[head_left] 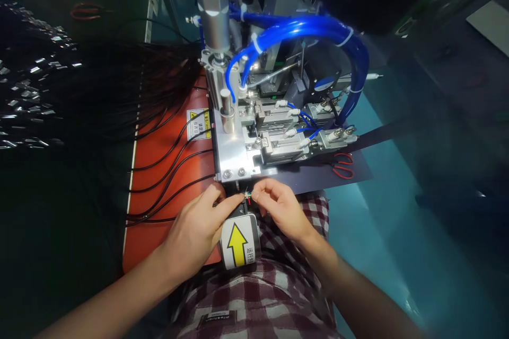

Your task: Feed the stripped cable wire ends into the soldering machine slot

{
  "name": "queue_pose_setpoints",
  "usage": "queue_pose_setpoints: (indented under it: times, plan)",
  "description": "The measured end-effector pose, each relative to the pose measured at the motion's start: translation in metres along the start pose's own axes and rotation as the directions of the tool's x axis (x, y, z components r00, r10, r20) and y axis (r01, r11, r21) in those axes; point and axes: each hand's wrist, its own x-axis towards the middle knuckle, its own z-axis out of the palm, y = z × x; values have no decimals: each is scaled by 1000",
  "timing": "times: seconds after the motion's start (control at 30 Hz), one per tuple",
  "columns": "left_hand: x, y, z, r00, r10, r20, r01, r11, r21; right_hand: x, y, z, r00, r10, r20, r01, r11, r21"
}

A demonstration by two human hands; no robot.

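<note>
At the front edge of the metal machine (234, 156), both of my hands meet over the small bared end of thin coloured wires (247, 196). My right hand (280, 209) pinches these wires between thumb and index finger; red, green and white strands show. From the left, my left hand (196, 220) reaches in with its thumb stretched to the wires and its other fingers curled against the machine's edge; what they grip is hidden. Just below the fingertips is a white drum-shaped part (240, 243) with a yellow arrow.
Black cables (170, 169) run across the orange-red mat (159, 243) on the left, with a large bundle behind. Thick blue air hoses (310, 26) arch over the machine. Red-handled scissors (342, 167) lie at right; a red-handled tool (87, 10) lies far left.
</note>
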Motion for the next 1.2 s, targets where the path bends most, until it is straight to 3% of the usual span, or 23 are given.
queue_pose_setpoints:
  times: [0.7, 0.93, 1.07, 1.2]
  plan:
    - [2, 2, 0, 991, 127, -53, -114, 974, 196, -2, 3, -1, 1000, -4, -9, 4, 999, -34]
    - [3, 2, 2, 984, 169, -57, -144, 941, 307, -7, -1, 6, 985, -122, -125, 82, 954, -290]
    - [0, -1, 4, 984, 169, -55, -148, 950, 274, -9, -1, 2, 990, -26, -138, -4, 978, -208]
    - [-1, -2, 5, 985, 161, -65, -139, 956, 258, -11, -2, 2, 971, -148, -186, 93, 957, -274]
